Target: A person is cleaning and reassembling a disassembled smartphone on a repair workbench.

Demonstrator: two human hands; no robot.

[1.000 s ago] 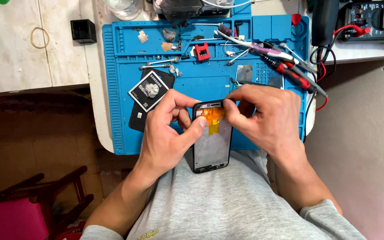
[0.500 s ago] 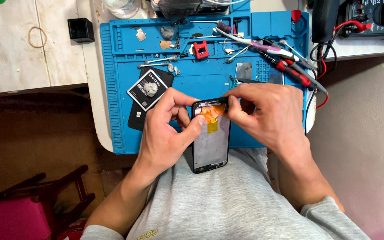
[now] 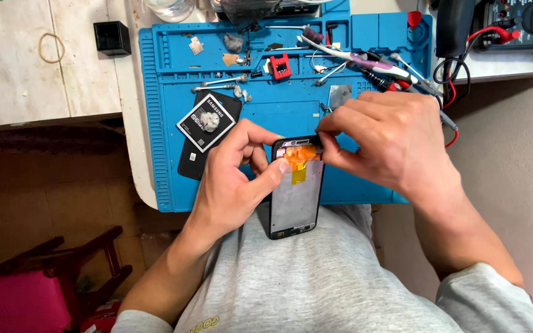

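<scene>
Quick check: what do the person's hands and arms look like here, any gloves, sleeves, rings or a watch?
Both hands are bare: no gloves on the left hand or the right hand, and no rings or watch show. The forearms are uncovered. Grey sleeves are pushed up near the elbows, the same grey as the top, which has a small yellowish print by the lower edge of the view.

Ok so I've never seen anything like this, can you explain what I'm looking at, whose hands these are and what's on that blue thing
This is one view from a camera worn on a person's head, looking down at their own two bare hands. The left hand steadies an opened phone by its side, held over their lap. The right hand pinches at the phone's top edge, near an orange flat cable. Behind lies a blue work mat on a table, with a phone battery, small tools and a red part. A meter with leads sits top right.
</scene>
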